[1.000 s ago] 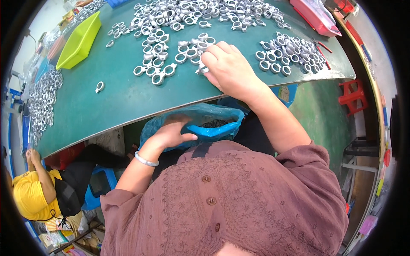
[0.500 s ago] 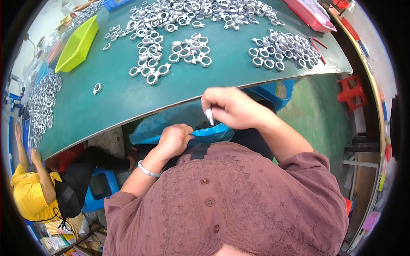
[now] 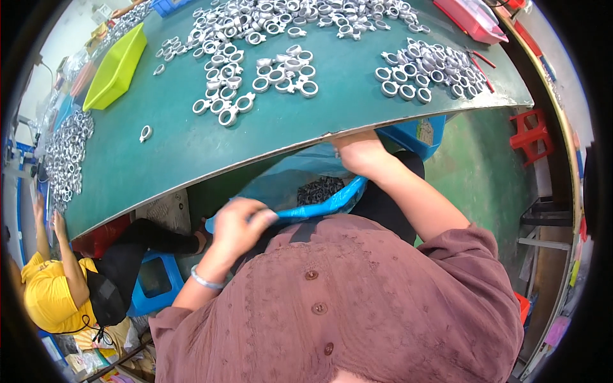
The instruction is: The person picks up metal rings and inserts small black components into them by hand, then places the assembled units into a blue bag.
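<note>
A translucent blue plastic bag [image 3: 313, 210] with a thick rolled rim stands open at my lap, below the table's front edge. Small dark parts [image 3: 321, 190] lie heaped inside it. My left hand [image 3: 239, 225] is closed over the left part of that rim, thumb on top. At the far right side of the bag is my right hand [image 3: 361, 152], close under the table edge; its fingers point down and are mostly hidden, so whatever they hold cannot be made out. Grey metal ring clamps [image 3: 281, 76] lie in a cluster on the table ahead.
The green table [image 3: 172, 140] bears a large ring pile [image 3: 255, 22], a smaller one [image 3: 434, 70] and red-handled pliers [image 3: 483, 67]. A lime tray [image 3: 115, 67] and a pink bin [image 3: 472, 22] stand there too. A co-worker in yellow [image 3: 57, 290] sits left. A red stool [image 3: 531, 137] stands right.
My right hand has moved farther away and slightly right, toward the table edge; the pale ring-like piece it held is out of sight. My left hand has shifted left and nearer, and the bag's mouth is wider.
</note>
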Demonstrator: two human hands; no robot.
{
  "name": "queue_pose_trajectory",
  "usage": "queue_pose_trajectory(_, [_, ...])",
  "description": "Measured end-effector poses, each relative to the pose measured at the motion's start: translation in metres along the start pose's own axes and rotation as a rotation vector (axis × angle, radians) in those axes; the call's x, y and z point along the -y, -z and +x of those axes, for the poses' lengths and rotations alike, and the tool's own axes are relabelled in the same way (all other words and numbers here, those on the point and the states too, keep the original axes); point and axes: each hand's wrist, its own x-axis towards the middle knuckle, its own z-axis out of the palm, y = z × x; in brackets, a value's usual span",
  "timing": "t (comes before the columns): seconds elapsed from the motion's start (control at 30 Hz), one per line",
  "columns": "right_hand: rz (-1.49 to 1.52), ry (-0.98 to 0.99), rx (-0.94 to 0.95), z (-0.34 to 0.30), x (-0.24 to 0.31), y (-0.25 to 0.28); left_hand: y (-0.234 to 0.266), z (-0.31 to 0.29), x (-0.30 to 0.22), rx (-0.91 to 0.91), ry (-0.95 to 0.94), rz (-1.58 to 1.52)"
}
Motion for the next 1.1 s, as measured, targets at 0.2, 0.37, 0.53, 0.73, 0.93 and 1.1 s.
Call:
queue_pose_trajectory(0.2, [0.193,0.047,0.208,-0.027,0.006,0.008,-0.026,-0.037,0.110,-0.240,0.663,-0.015])
queue_pose_trajectory(0.37, [0.176,0.315,0.320,-0.039,0.017,0.011,-0.030,-0.021,0.119,-0.004,0.958,-0.445])
queue_pose_trajectory(0.53, [0.215,0.292,0.472,-0.035,0.017,0.010,-0.056,0.003,0.108,-0.479,0.844,-0.540])
queue_pose_trajectory(0.73, [0.660,-0.346,0.039,-0.055,-0.041,-0.005,-0.061,0.068,0.067,-0.552,0.756,-0.801])
queue_pose_trajectory(0.93, [1.550,-0.737,-0.750,-0.104,-0.047,-0.005,-0.084,0.119,0.026,-0.233,0.481,-0.175])
queue_pose_trajectory(1.1, [1.404,-0.849,-0.810,-0.096,-0.064,-0.020,-0.026,0.130,0.025,-0.123,-0.178,0.514])
